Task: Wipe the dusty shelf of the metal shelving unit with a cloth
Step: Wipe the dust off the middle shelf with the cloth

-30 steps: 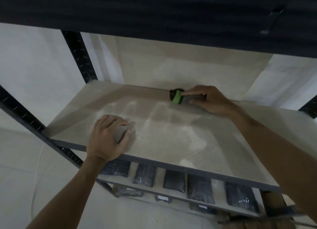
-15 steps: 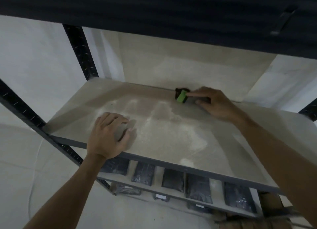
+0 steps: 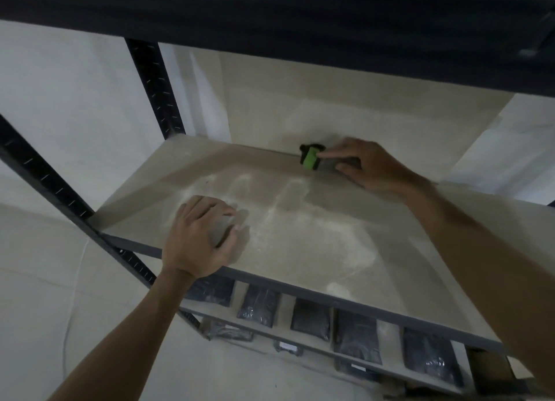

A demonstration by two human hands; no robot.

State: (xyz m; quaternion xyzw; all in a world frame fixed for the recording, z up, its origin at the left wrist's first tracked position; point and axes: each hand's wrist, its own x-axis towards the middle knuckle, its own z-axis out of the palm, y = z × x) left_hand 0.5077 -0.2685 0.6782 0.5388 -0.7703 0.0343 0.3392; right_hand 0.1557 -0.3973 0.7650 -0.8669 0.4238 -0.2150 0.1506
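Note:
The pale shelf board of the metal shelving unit carries smeared white dust across its middle. My left hand lies at the front left edge, fingers curled down over a small grey cloth that is mostly hidden under the palm. My right hand reaches to the back of the shelf. Its fingers grip a small green-and-black object that rests against the back edge.
A dark upper shelf hangs low overhead. Black perforated uprights stand at the back left and front left. The lower shelf holds several dark packets. A brown box sits at the lower right.
My right hand has shifted the green-and-black object a little to the right along the back edge. My left hand has stayed on the cloth in nearly the same spot.

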